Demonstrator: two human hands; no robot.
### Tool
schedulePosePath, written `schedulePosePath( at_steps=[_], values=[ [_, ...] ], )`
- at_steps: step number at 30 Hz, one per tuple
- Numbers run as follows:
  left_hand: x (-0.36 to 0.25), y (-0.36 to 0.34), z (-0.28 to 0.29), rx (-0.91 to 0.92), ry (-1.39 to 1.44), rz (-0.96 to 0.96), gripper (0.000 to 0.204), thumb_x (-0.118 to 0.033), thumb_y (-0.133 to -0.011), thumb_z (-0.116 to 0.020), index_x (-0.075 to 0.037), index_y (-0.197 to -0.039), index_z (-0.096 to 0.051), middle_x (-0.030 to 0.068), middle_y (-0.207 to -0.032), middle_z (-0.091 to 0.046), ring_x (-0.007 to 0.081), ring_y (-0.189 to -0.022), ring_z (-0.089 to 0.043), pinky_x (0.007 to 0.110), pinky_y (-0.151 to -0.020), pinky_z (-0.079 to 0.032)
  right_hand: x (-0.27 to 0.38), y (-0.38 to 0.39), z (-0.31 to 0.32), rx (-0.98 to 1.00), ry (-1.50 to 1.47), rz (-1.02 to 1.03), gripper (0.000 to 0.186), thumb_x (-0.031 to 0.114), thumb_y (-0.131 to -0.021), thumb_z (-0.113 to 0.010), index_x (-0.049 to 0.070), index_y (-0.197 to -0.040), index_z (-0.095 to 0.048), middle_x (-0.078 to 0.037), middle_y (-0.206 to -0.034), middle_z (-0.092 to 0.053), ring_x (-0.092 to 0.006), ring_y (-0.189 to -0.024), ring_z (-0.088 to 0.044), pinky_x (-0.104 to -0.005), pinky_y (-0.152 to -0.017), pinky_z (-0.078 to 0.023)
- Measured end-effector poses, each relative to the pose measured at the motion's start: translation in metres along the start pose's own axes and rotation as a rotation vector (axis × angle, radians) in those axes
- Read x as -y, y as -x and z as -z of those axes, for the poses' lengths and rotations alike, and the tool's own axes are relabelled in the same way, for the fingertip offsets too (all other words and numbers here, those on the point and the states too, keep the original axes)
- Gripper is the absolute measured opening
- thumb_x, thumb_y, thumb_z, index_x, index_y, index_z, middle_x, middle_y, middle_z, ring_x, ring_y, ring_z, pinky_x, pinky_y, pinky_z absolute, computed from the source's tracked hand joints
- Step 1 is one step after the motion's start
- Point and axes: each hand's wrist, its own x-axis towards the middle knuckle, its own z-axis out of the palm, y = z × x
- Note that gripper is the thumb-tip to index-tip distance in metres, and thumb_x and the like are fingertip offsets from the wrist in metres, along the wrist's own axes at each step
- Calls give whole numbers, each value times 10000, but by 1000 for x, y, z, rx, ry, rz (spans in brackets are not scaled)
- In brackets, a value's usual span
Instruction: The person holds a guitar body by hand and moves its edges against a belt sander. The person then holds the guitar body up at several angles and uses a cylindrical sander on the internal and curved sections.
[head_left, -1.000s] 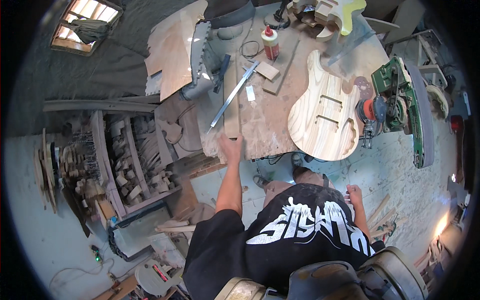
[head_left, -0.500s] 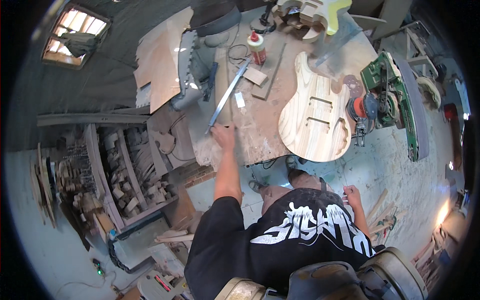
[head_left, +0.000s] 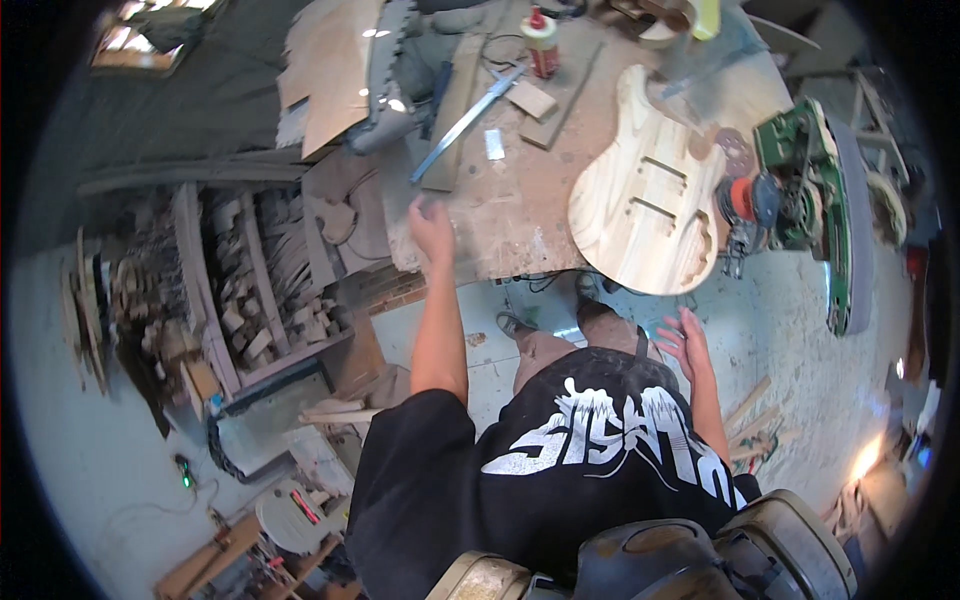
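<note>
My left hand (head_left: 432,230) is over the left front of the workbench (head_left: 510,220), just short of the near end of a long metal caliper (head_left: 460,130). Its fingers look loosely parted, with nothing seen in them. The caliper lies slantwise, its jaw end beside a small wooden block (head_left: 532,99). My right hand (head_left: 688,345) hangs beyond the bench's front edge with fingers spread, holding nothing. Nearest to it is a pale wooden electric guitar body (head_left: 625,215), lying flat with routed cavities facing up and its lower end over the front edge.
A red-capped glue bottle (head_left: 541,48) stands at the back. Right of the guitar body are an orange-and-dark sander (head_left: 750,200) and a green belt sander (head_left: 835,220). Thin wooden sheets (head_left: 335,75) lie at back left. A rack of wood offcuts (head_left: 262,300) stands on the left.
My left hand has come off the caliper's near end and drawn back a little. My right hand has risen and its fingers have spread. The whole view has shifted.
</note>
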Motion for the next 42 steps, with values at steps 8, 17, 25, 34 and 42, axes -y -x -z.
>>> schedulePosePath(
  at_steps=[8, 17, 25, 34, 42],
  values=[
    [103, 158, 155, -83, -187, 355, 166, -167, -874, -642, -17, -928, -686, 139, -838, -712, 223, -798, -693, 361, -755, -535, -31, -56, -31, 402, 82, -103, 454, 406, -1003, -542, 46, -1278, -511, -122, -1141, -623, -269, -948, -668, -398, -759, -598],
    [143, 237, 260, -455, 910, 987, 593, -471, -951, -556, -24, -1337, -496, 160, -1360, -547, 311, -1136, -599, 429, -971, -467, 7, -7, -199, 687, 834, -37, 467, 407, -1000, -549, 80, -1331, -511, -120, -1246, -613, -215, -1095, -611, -380, -885, -506],
    [69, 188, 291, -119, 1700, 894, 756, -653, -954, -395, -90, -1458, -421, 165, -1478, -444, 325, -1308, -479, 468, -1113, -351, -83, 150, -434, 1393, 1133, 752, 555, 288, -1025, -456, 69, -1518, -324, -186, -1592, -267, -357, -1496, -166, -433, -1205, -152],
    [134, 218, 493, -489, 2040, 380, 800, -648, -942, -427, -86, -1505, -339, 207, -1561, -298, 393, -1395, -360, 503, -1160, -281, -221, 190, -562, 1350, 1440, 1134, 594, 427, -1042, -379, 73, -1514, -316, -233, -1573, -263, -461, -1473, -140, -492, -1195, -174],
    [184, 260, 568, -747, 1673, 361, 682, -535, -983, -421, -37, -1449, -400, 218, -1499, -401, 401, -1349, -421, 538, -1129, -314, -252, 226, -748, 1437, 1184, 985, 651, 474, -970, -532, -2, -1407, -458, -250, -1425, -476, -376, -1355, -428, -426, -1123, -331]
  ],
)
